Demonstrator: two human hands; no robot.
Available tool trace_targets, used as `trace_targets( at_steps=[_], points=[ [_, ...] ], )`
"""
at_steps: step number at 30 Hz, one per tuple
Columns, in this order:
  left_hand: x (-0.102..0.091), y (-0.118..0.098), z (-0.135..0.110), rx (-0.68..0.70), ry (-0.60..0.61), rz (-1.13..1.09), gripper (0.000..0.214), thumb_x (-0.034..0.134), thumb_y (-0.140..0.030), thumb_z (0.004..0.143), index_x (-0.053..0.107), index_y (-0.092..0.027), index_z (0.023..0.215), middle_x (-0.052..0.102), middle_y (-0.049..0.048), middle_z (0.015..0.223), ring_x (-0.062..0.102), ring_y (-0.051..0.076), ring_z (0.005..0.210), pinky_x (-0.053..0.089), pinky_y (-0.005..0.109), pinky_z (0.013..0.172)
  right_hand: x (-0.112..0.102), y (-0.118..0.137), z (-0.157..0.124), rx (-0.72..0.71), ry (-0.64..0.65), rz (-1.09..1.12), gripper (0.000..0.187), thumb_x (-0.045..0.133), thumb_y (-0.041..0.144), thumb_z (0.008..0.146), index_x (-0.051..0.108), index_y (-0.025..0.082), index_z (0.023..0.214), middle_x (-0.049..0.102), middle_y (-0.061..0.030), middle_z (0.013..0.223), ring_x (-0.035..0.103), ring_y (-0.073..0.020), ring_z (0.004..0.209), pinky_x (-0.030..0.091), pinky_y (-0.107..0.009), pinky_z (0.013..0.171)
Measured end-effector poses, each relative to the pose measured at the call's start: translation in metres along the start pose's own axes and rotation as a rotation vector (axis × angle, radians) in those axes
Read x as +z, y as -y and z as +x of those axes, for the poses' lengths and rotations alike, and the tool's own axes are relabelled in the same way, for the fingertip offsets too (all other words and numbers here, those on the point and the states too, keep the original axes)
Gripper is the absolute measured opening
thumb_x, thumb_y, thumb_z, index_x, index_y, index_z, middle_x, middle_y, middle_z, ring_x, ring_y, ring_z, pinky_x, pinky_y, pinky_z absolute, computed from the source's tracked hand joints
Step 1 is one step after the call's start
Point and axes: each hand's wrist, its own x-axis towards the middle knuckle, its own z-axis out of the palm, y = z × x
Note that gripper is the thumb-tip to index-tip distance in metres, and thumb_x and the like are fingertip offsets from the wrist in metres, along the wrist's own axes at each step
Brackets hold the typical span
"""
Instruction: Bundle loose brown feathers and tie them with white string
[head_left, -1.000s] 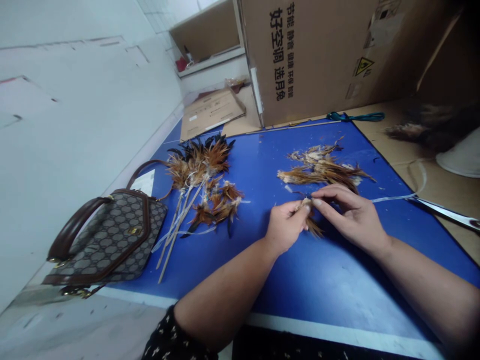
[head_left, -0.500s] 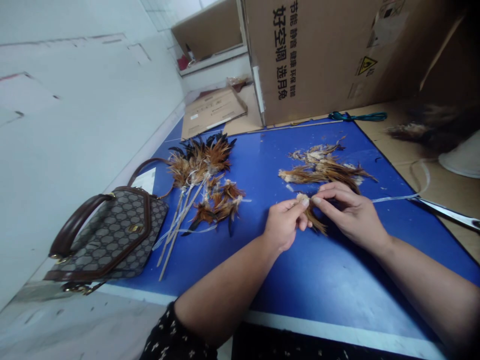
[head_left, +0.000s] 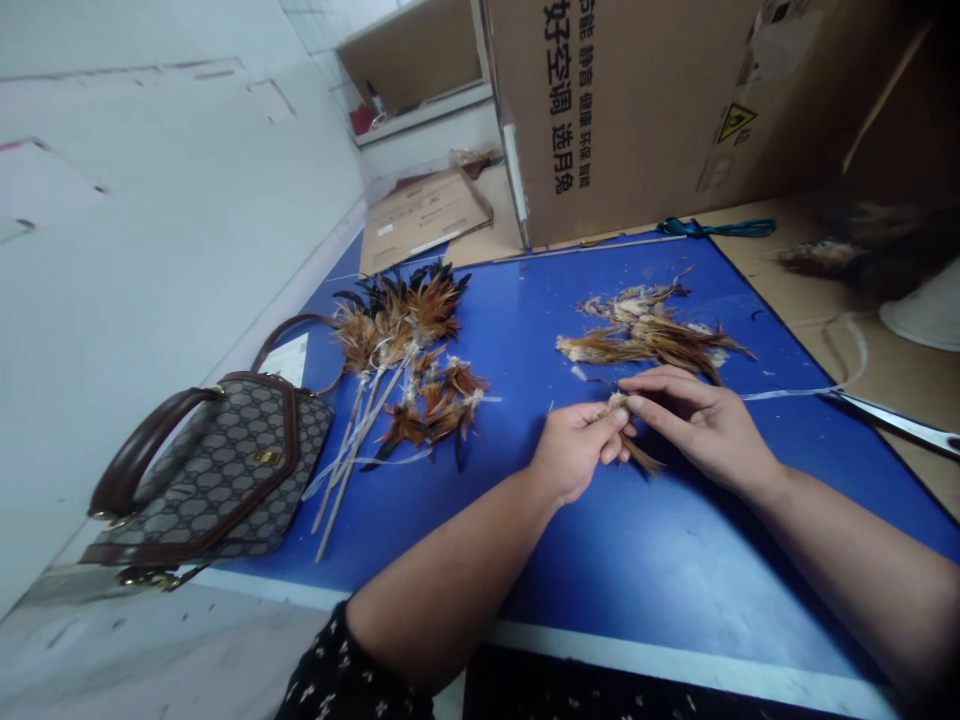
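Note:
My left hand (head_left: 581, 450) is closed around a small bunch of brown feathers (head_left: 643, 458), its pale fluffy base poking up by the thumb and its tips hanging down to the right. My right hand (head_left: 694, 415) pinches at that base, thumb and forefinger touching it. Just beyond the hands lies a loose pile of tan feathers (head_left: 645, 335). To the left, feather bundles (head_left: 405, 320) are fixed on thin sticks (head_left: 349, 480), with smaller orange and black feather tufts (head_left: 439, 405) beside them.
A patterned handbag (head_left: 225, 465) stands at the left of the blue tabletop (head_left: 637, 570). Scissors (head_left: 900, 420) and a clear strip (head_left: 795, 392) lie at the right edge. A large cardboard box (head_left: 637, 120), flat cardboard (head_left: 424, 220) and a green cord (head_left: 716, 230) are at the back.
Both hands have shifted slightly right with the feather bunch. My right thumb and forefinger now touch the base of the bunch; the feather piles stay put.

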Motion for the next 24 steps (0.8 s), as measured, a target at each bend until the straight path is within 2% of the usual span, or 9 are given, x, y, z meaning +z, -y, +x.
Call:
trace_targets(
  at_steps=[4,8,11,24],
  points=[
    [0.0010,0.0001,-0.0019,-0.005,0.008,0.067,0.041,0.075,-0.051,0.087,0.066,-0.013,0.075,0.047,-0.0063,0.045,0.048,0.009,0.046,0.044,0.028,0.059,0.0021,0.0003,-0.0006,-0.068,-0.004,-0.048,0.021,0.074,0.035,0.095,0.083,0.027,0.112,0.075,-0.0077,0.108,0.070,-0.0239,0.103,0.055,-0.042,0.095],
    [0.0019,0.0006,-0.0018,0.001,0.002,0.073,0.041,0.075,-0.049,0.087,0.059,-0.016,0.069,0.045,-0.0071,0.045,0.047,0.008,0.046,0.045,0.027,0.059,0.0053,0.0023,-0.0034,-0.157,-0.026,-0.088,0.030,0.073,0.029,0.096,0.078,0.028,0.126,0.075,-0.0081,0.114,0.070,-0.0234,0.105,0.056,-0.042,0.096],
    [0.0023,0.0001,-0.0016,-0.004,-0.003,0.058,0.039,0.077,-0.047,0.085,0.059,-0.016,0.070,0.045,-0.0080,0.045,0.043,0.007,0.044,0.046,0.027,0.058,0.0061,0.0029,-0.0045,-0.192,0.000,-0.084,0.032,0.070,0.025,0.097,0.077,0.029,0.128,0.075,-0.0081,0.117,0.070,-0.0225,0.107,0.057,-0.041,0.096],
    [0.0034,-0.0011,-0.0025,0.004,-0.008,0.022,0.032,0.078,-0.042,0.084,0.062,-0.015,0.075,0.043,-0.0097,0.046,0.039,0.005,0.042,0.046,0.027,0.056,0.0049,0.0003,-0.0051,-0.178,0.052,-0.049,0.026,0.070,0.027,0.097,0.080,0.029,0.121,0.075,-0.0085,0.115,0.069,-0.0236,0.109,0.057,-0.041,0.096]
  ],
)
